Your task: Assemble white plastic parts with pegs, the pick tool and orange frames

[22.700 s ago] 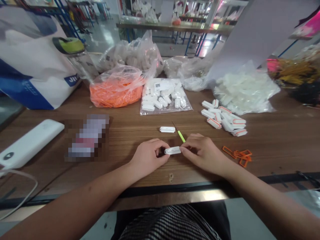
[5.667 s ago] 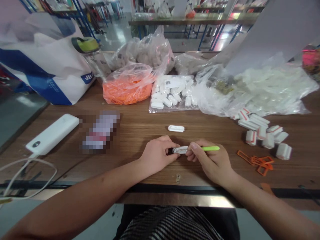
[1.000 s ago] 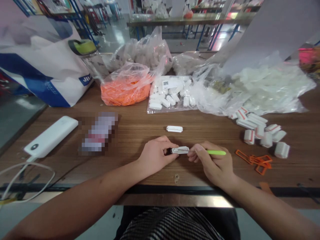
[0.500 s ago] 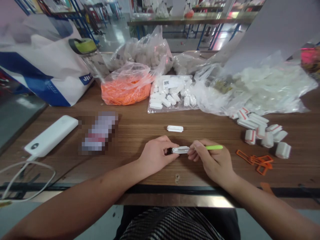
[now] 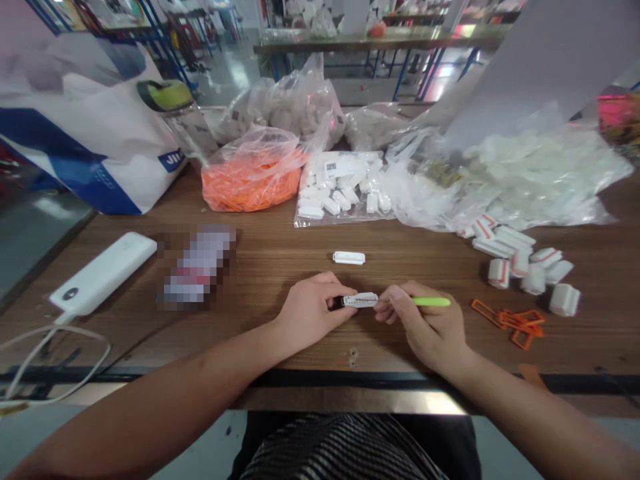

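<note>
My left hand pinches a small white plastic piece with a row of dark holes along its side, its left end between thumb and fingers. Closed around a thin tool with a lime-green handle, my right hand sits just to the right of that piece. The tool's thin shaft points left over the piece; whether its tip touches is too small to tell. Just beyond my hands, a similar white plastic piece lies flat on the wooden table.
Orange frames and several white blocks lie on the right. Across the back stand a bag of orange parts, a bag of white pieces and a large clear bag. A power bank and blurred phone lie left.
The lime-green handle has shifted slightly to the right and down within my right hand. My left hand and the white piece stay nearly in place.
</note>
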Motion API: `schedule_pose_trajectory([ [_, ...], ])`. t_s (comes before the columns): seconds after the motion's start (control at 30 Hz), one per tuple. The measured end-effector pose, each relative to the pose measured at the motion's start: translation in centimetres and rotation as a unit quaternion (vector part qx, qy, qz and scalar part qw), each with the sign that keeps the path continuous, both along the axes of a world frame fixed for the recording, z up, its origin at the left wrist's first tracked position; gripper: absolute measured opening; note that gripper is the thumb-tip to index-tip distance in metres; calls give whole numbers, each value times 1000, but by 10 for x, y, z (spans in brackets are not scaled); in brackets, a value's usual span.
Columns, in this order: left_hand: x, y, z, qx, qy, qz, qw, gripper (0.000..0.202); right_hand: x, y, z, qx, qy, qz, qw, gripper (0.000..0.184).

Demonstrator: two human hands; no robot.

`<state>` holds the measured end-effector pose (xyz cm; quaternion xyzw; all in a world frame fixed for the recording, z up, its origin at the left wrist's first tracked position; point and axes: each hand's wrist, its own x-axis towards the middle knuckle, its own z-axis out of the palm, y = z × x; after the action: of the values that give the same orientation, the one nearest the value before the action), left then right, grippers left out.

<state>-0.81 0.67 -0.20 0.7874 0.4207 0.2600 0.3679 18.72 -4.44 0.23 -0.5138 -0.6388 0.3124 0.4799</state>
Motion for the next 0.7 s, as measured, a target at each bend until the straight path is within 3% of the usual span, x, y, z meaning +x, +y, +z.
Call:
schedule_pose_trajectory([
  [0.3,0,0,0,-10,0,5,1000,21,-3,5,5,-25,-23,-7,999,28],
  [0.5,0,0,2,-4,9,4,1000,22,-3,3,8,37,-100,37,994,25],
  [0.7,1,-1,0,-4,0,8,1000,20,1,0,5,26,-34,5,999,26],
])
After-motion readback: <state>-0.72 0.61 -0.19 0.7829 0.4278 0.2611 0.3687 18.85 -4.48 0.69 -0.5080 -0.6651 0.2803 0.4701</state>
